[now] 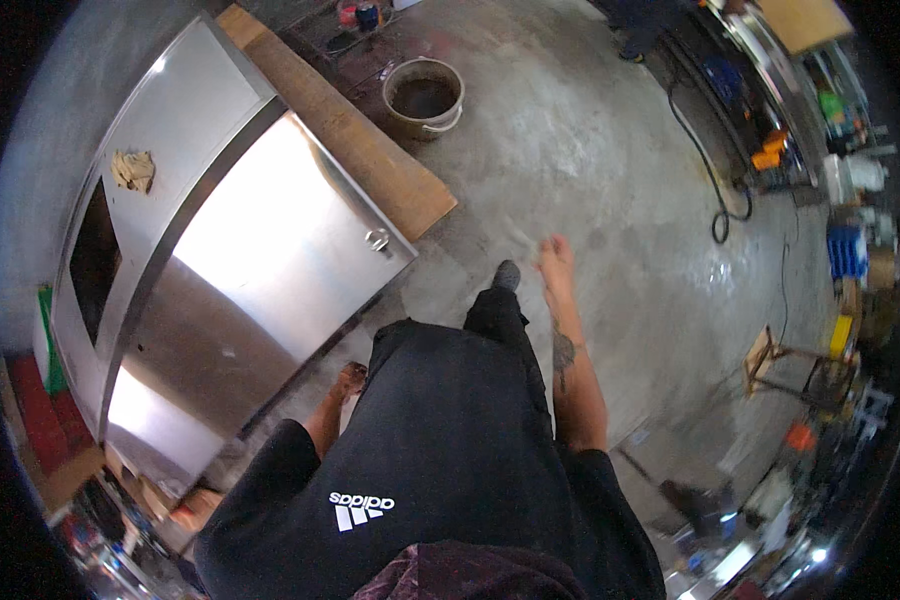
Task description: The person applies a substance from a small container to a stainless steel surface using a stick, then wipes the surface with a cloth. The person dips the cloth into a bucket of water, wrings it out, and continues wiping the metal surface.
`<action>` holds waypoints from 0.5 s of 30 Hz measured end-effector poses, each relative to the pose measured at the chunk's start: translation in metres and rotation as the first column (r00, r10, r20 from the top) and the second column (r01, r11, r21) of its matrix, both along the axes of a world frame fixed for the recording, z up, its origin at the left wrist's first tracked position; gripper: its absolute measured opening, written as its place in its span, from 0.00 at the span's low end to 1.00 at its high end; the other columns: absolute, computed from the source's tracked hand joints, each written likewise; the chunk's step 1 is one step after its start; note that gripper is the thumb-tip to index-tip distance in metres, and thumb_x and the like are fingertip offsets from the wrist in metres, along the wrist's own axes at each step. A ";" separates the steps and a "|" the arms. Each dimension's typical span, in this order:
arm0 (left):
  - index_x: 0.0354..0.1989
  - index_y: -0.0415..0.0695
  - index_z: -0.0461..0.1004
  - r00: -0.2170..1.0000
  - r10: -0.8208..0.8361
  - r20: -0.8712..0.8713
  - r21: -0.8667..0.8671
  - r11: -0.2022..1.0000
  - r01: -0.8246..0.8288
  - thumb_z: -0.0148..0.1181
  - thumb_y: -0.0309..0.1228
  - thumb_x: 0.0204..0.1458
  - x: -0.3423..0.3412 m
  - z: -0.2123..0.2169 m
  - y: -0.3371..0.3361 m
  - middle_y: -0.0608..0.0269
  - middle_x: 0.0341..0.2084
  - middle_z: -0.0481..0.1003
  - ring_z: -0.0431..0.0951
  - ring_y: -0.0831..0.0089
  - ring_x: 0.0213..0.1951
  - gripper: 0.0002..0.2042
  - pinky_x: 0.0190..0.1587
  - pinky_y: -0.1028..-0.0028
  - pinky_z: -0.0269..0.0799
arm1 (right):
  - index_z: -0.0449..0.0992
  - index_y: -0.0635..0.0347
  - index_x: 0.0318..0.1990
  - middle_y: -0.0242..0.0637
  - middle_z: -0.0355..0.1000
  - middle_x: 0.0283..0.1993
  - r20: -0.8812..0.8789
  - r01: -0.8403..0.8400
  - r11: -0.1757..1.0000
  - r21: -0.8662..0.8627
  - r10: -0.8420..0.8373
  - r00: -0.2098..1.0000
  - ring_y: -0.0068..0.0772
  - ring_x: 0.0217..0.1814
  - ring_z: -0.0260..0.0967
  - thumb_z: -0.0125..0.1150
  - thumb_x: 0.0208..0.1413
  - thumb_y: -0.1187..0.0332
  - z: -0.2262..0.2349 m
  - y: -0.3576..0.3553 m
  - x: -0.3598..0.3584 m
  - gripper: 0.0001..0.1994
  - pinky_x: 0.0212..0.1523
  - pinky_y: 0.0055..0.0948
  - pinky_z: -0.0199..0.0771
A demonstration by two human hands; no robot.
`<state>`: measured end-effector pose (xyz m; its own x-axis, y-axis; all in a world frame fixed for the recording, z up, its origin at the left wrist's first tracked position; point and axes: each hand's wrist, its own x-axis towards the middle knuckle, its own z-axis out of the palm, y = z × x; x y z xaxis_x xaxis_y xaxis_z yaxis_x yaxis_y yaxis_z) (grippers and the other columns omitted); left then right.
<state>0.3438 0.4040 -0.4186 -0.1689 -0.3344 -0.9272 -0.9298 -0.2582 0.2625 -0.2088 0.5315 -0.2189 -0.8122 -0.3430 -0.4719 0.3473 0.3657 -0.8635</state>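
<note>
Looking straight down at someone in a black shirt and black trousers standing on a concrete floor (610, 170). The right hand (556, 256) hangs out in front over the floor, fingers loosely spread and holding nothing. The left hand (349, 378) is down by the hip, right next to the lower edge of a big stainless steel cabinet (270, 250); it's partly tucked behind the shirt, so I can't tell if it's open or curled, or whether it actually touches the metal.

The cabinet lies on its side to the person's left, shiny door panel facing up, with a small round latch (378, 239) near its right corner. A crumpled tan rag (133, 169) sits on the upper panel. A long wooden plank (340, 125) runs along the cabinet's far edge, and a dirty bucket (423, 97) stands on the floor just past it. A black cable (715, 170) snakes across the floor over on the right.
</note>
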 end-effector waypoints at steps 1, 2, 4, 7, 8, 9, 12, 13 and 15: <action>0.54 0.45 0.76 0.969 0.160 -0.186 0.091 0.985 -0.145 0.66 0.35 0.56 -0.018 0.007 0.024 0.58 0.39 0.78 0.82 0.64 0.36 0.18 0.36 0.59 0.82 | 0.62 0.62 0.73 0.44 0.69 0.67 0.048 -0.051 0.997 -0.063 0.054 0.997 0.33 0.63 0.69 0.57 0.71 0.59 0.014 -0.031 -0.022 0.28 0.52 0.34 0.77; 0.54 0.46 0.75 0.875 0.335 -0.350 0.192 0.940 -0.283 0.66 0.34 0.56 -0.032 0.016 0.049 0.59 0.39 0.78 0.82 0.64 0.37 0.18 0.37 0.59 0.82 | 0.60 0.62 0.74 0.46 0.67 0.68 0.085 -0.115 0.989 -0.090 0.123 0.989 0.34 0.64 0.68 0.56 0.72 0.60 0.030 -0.067 -0.041 0.28 0.54 0.35 0.78; 0.55 0.48 0.75 0.503 0.619 -0.604 0.422 0.783 -0.457 0.66 0.32 0.56 -0.083 0.026 0.082 0.60 0.39 0.79 0.82 0.62 0.40 0.18 0.40 0.58 0.82 | 0.58 0.64 0.75 0.48 0.67 0.68 0.124 -0.189 0.960 -0.206 0.218 0.968 0.36 0.64 0.69 0.54 0.73 0.63 0.062 -0.136 -0.081 0.28 0.57 0.36 0.79; 0.54 0.47 0.75 0.531 0.593 -0.605 0.302 0.789 -0.536 0.66 0.32 0.56 -0.140 0.038 0.117 0.59 0.39 0.79 0.82 0.61 0.40 0.18 0.40 0.58 0.81 | 0.58 0.64 0.74 0.49 0.70 0.64 0.195 -0.264 0.885 -0.384 0.357 0.913 0.38 0.61 0.71 0.53 0.73 0.66 0.086 -0.215 -0.122 0.26 0.59 0.38 0.80; 0.54 0.47 0.74 0.621 0.563 -0.545 0.225 0.812 -0.539 0.66 0.31 0.56 -0.165 0.037 0.130 0.59 0.39 0.79 0.82 0.61 0.40 0.18 0.40 0.59 0.81 | 0.59 0.64 0.73 0.49 0.71 0.63 0.203 -0.301 0.854 -0.425 0.414 0.887 0.38 0.60 0.72 0.53 0.73 0.66 0.089 -0.234 -0.137 0.25 0.59 0.39 0.81; 0.54 0.47 0.74 0.699 0.539 -0.471 0.159 0.831 -0.533 0.66 0.31 0.55 -0.186 0.038 0.139 0.59 0.39 0.79 0.82 0.61 0.40 0.17 0.40 0.59 0.81 | 0.60 0.63 0.72 0.48 0.72 0.62 0.164 -0.358 0.837 -0.413 0.455 0.875 0.37 0.58 0.73 0.53 0.73 0.66 0.087 -0.247 -0.149 0.24 0.59 0.38 0.81; 0.53 0.46 0.74 0.675 0.610 -0.416 0.129 0.774 -0.620 0.66 0.31 0.55 -0.255 0.032 0.178 0.58 0.38 0.79 0.82 0.60 0.40 0.17 0.40 0.59 0.81 | 0.64 0.62 0.68 0.46 0.76 0.57 0.095 -0.547 0.763 -0.344 0.608 0.788 0.34 0.54 0.76 0.53 0.73 0.66 0.079 -0.281 -0.176 0.20 0.56 0.36 0.82; 0.53 0.46 0.74 0.680 0.621 -0.390 0.124 0.767 -0.629 0.66 0.30 0.55 -0.270 0.035 0.180 0.58 0.38 0.79 0.82 0.60 0.40 0.17 0.40 0.59 0.81 | 0.66 0.62 0.67 0.45 0.77 0.56 0.130 -0.583 0.754 -0.303 0.639 0.759 0.33 0.53 0.76 0.53 0.74 0.66 0.068 -0.282 -0.189 0.19 0.55 0.35 0.82; 0.52 0.45 0.74 0.650 0.679 -0.340 0.134 0.719 -0.681 0.66 0.30 0.55 -0.302 0.034 0.194 0.57 0.38 0.79 0.82 0.60 0.41 0.16 0.41 0.59 0.81 | 0.69 0.61 0.65 0.43 0.78 0.53 0.178 -0.662 0.716 -0.221 0.697 0.695 0.31 0.51 0.77 0.53 0.74 0.66 0.048 -0.296 -0.216 0.17 0.52 0.32 0.82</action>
<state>0.0422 0.5984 -0.3843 -0.1934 -0.4896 -0.8502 -0.3404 -0.7793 0.5262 -0.4246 0.2354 -0.1714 -0.2048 -0.8286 -0.5211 0.2421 0.4729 -0.8472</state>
